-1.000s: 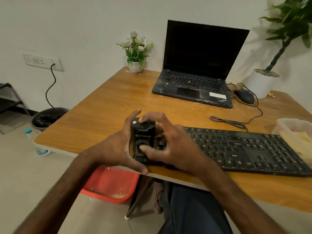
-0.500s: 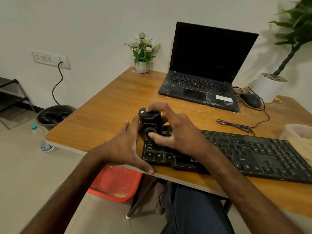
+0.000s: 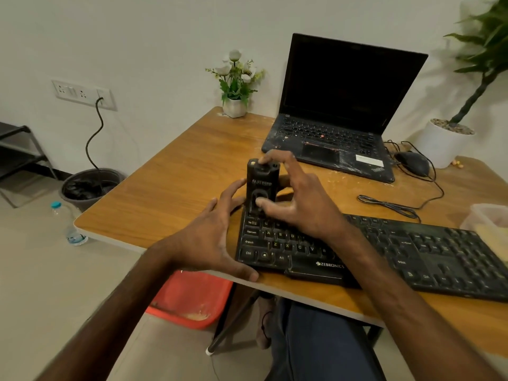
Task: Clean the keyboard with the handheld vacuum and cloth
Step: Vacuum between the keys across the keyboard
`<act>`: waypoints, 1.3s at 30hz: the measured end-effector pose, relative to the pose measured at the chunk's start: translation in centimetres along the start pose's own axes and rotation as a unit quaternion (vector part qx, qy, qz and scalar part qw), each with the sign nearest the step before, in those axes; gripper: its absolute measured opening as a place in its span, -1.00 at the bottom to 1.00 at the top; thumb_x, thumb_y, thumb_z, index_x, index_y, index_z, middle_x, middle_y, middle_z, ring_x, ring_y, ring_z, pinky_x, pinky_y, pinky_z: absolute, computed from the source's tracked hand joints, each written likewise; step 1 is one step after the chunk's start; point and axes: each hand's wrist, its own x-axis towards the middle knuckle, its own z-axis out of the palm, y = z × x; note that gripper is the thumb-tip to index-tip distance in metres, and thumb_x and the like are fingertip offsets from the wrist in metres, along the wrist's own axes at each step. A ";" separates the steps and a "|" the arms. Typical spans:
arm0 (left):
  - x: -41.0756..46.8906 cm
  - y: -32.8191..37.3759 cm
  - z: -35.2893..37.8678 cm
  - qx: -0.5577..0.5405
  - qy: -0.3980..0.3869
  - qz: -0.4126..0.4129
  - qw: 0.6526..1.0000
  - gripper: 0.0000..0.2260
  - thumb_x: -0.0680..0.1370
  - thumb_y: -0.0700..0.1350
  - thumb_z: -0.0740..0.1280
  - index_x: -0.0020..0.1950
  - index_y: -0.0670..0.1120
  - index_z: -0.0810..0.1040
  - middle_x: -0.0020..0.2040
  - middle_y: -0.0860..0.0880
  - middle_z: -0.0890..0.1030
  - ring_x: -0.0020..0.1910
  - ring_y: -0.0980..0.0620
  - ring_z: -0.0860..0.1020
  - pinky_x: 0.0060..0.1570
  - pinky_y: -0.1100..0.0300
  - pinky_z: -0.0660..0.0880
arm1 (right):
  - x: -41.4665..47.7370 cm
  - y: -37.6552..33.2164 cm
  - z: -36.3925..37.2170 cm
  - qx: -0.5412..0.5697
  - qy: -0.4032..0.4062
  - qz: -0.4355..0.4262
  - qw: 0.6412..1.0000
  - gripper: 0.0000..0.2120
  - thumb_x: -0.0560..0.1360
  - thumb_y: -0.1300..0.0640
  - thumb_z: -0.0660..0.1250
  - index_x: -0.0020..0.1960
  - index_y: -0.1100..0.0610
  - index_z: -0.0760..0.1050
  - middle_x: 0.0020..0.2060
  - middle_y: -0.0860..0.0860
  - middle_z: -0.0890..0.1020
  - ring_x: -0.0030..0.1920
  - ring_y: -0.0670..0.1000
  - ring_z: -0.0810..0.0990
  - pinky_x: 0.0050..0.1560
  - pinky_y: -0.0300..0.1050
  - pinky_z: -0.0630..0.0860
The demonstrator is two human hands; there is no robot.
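Observation:
A black keyboard lies along the near edge of the wooden table. A small black handheld vacuum stands upright on the keyboard's far left corner. My right hand grips the vacuum, with a fingertip on its top and the thumb on its front. My left hand clasps the keyboard's left end, thumb at the front corner and fingers near the vacuum's base. A yellow cloth lies in a clear plastic tub at the right edge of the view.
An open, dusty laptop sits at the back, with a mouse and a coiled cable to its right. A small flower pot and a large white plant pot stand by the wall. A red bin is under the table.
The vacuum has moved from the keyboard's near left keys up to its far left corner, uncovering the lower key rows. My left hand stays on the keyboard's left end.

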 end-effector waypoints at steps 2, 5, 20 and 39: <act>0.1 0.0 0.0 -0.004 0.003 0.012 1.000 0.33 0.11 0.35 0.64 0.52 0.38 -0.33 0.57 0.14 0.24 0.56 0.12 0.19 0.56 -0.19 0.09 | -1.9 -1.0 0.0 0.072 -0.039 0.010 0.997 -0.42 0.45 0.22 0.51 0.31 -0.07 0.28 0.01 0.00 0.64 -0.11 0.03 0.71 -0.26 0.01 0.69; 0.2 -0.3 0.1 0.005 0.012 0.031 0.999 0.34 0.13 0.33 0.64 0.54 0.31 -0.33 0.55 0.22 0.21 0.57 0.13 0.17 0.54 -0.20 0.13 | -3.5 -2.1 0.1 0.157 -0.106 0.024 0.982 -0.42 0.44 0.26 0.51 0.28 -0.11 0.30 -0.07 0.11 0.68 -0.14 0.10 0.73 -0.23 0.07 0.68; 0.1 -0.7 0.1 -0.080 0.019 -0.019 0.996 0.41 0.06 0.23 0.72 0.47 0.47 -0.37 0.55 0.23 0.26 0.56 0.06 0.21 0.50 -0.20 0.23 | 2.9 1.8 0.8 -0.091 0.054 -0.045 0.993 -0.27 0.45 0.14 0.49 0.46 -0.08 0.17 0.08 0.07 0.66 -0.05 -0.06 0.68 -0.12 -0.19 0.66; 0.2 0.0 -0.2 -0.019 -0.001 -0.023 1.000 0.40 0.08 0.38 0.63 0.48 0.39 -0.45 0.59 0.20 0.16 0.60 0.01 0.12 0.54 -0.21 0.13 | -4.8 -1.6 -0.4 0.144 -0.001 0.001 0.990 -0.37 0.44 0.27 0.51 0.39 -0.09 0.35 0.24 -0.20 0.49 0.15 0.00 0.63 -0.14 -0.10 0.68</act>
